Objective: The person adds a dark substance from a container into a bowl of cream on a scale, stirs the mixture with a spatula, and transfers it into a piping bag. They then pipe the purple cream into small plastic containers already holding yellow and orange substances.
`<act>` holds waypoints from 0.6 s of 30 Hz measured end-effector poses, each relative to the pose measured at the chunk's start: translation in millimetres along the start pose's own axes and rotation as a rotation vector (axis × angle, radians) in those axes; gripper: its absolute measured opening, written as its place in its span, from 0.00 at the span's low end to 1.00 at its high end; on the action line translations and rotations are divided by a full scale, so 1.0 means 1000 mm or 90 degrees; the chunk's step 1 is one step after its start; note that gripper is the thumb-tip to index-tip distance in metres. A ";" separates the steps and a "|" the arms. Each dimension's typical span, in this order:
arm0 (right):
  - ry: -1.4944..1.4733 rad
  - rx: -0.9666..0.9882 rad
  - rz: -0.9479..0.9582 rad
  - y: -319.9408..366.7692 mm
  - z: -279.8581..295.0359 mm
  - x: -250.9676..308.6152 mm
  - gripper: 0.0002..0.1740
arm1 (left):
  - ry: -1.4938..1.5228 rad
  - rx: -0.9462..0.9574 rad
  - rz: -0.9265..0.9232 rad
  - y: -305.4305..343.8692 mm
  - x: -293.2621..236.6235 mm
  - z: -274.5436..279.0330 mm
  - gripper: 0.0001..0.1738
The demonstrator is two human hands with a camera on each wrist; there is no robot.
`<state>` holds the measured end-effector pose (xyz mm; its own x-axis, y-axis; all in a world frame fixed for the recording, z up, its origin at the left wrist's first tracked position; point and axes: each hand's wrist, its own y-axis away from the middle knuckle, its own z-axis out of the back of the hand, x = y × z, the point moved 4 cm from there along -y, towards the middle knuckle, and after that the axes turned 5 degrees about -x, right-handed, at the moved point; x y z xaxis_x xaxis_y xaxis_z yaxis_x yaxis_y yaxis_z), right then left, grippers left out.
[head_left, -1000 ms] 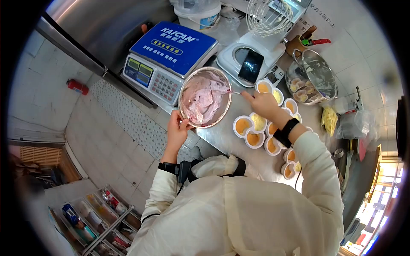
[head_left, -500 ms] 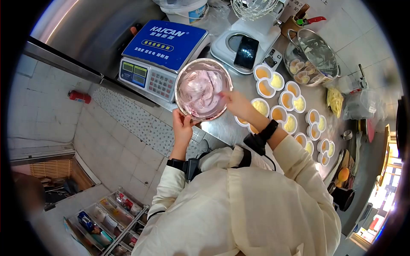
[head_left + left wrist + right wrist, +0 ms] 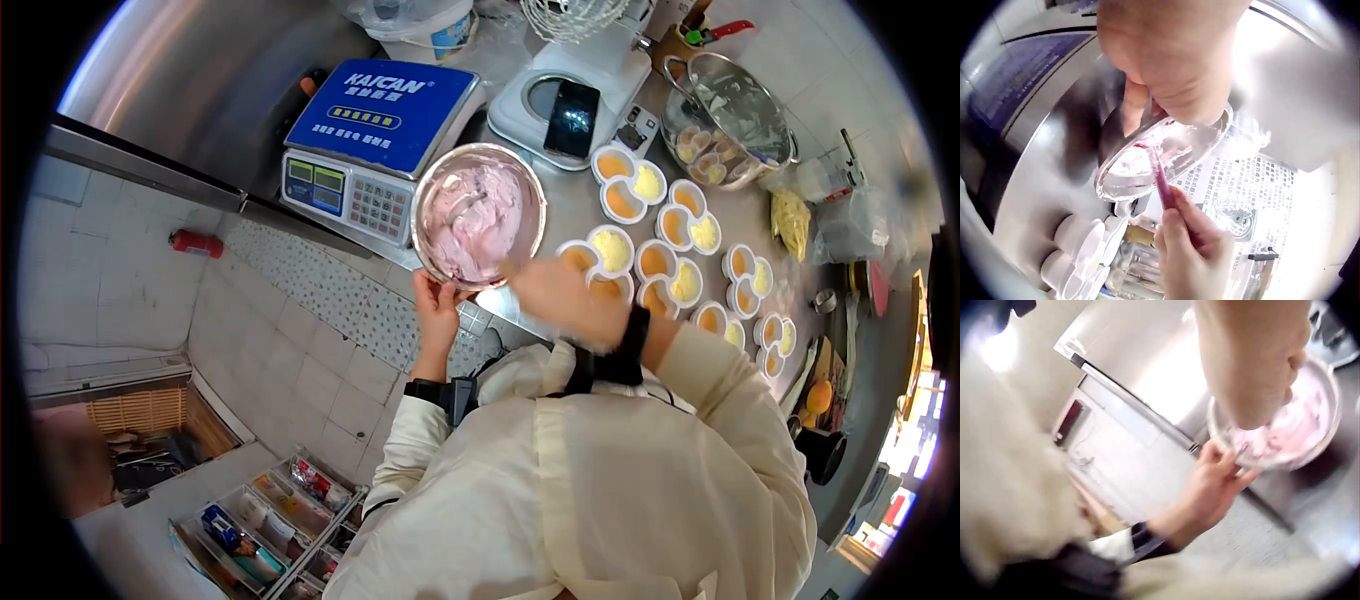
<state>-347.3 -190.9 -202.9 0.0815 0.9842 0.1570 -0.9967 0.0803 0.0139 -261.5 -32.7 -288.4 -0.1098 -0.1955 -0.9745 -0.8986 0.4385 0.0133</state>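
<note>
My left hand (image 3: 437, 312) pinches the near rim of a round metal mixing bowl (image 3: 541, 205), thumb and fingers at its edge. Thick pale pink cream (image 3: 478, 222), streaked darker in places, covers the inside. Blurred by motion, my right hand (image 3: 565, 298) is over the bowl's near right edge. In the left wrist view, that hand's fingers curl round a slim pink stirring tool (image 3: 1163, 184), whose far end dips into the cream. The tool's working end is buried, so its kind does not show.
Behind the bowl stands a blue-topped digital scale (image 3: 385, 110). A white stand mixer (image 3: 570, 80) bears a phone (image 3: 573, 118). Several white three-part cups (image 3: 622, 160) with orange and yellow fillings spread over the metal table to the right, near a steel pot (image 3: 725, 110).
The right hand has swept from the bowl's far right side down to its near edge, stirring the cream. The left hand keeps its hold on the rim.
</note>
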 end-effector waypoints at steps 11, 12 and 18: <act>-1.276 0.423 -0.584 0.032 -0.044 0.007 0.13 | 0.052 -0.008 0.003 0.003 -0.012 -0.015 0.09; -1.276 0.421 -0.585 0.028 -0.046 0.004 0.13 | 0.057 -0.012 0.014 0.000 -0.014 -0.017 0.09; -0.365 -0.038 -0.178 -0.008 -0.004 -0.015 0.14 | -0.011 -0.003 -0.013 -0.004 -0.009 -0.010 0.08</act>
<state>-340.9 -206.1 -209.8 0.3100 0.6849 0.6594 -0.9345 0.3472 0.0787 -261.2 -41.1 -277.7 -0.0844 -0.1898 -0.9782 -0.9026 0.4304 -0.0056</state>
